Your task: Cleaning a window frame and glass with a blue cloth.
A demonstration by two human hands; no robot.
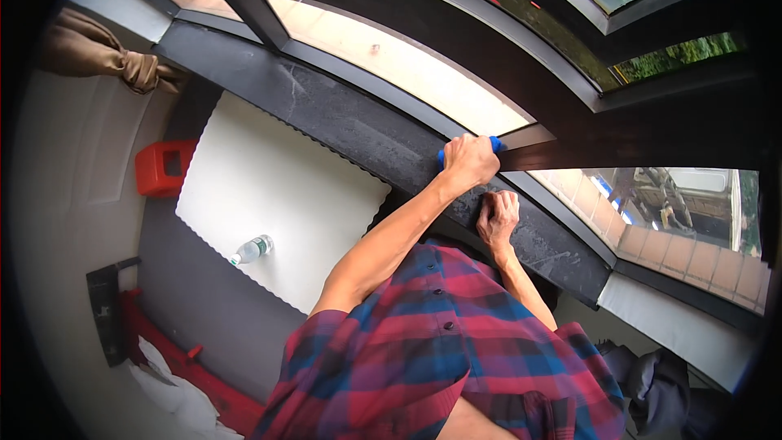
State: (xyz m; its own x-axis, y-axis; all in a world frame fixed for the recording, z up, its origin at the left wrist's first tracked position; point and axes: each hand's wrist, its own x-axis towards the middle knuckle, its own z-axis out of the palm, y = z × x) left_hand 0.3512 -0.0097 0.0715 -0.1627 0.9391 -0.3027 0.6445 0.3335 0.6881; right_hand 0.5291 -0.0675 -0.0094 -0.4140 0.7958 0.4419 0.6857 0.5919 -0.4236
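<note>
My left hand [472, 160] is closed around a bunched blue cloth [495, 144], which shows on both sides of the fist. It presses against the dark window sill [350, 126], close to the foot of the window frame [521, 145]. Nearer to my body, my right hand [498, 216] rests on the same sill with its fingers curled in, and nothing shows in it. Pale scuffs and dusty streaks mark the sill's surface.
To the left, a white board with scalloped edges [244, 163] carries a clear plastic bottle lying on its side [254, 249]. Beyond it sits a red plastic object [159, 167]. A knotted brown curtain [134, 65] hangs at the far left. Dark fabric [656, 383] lies at the lower right.
</note>
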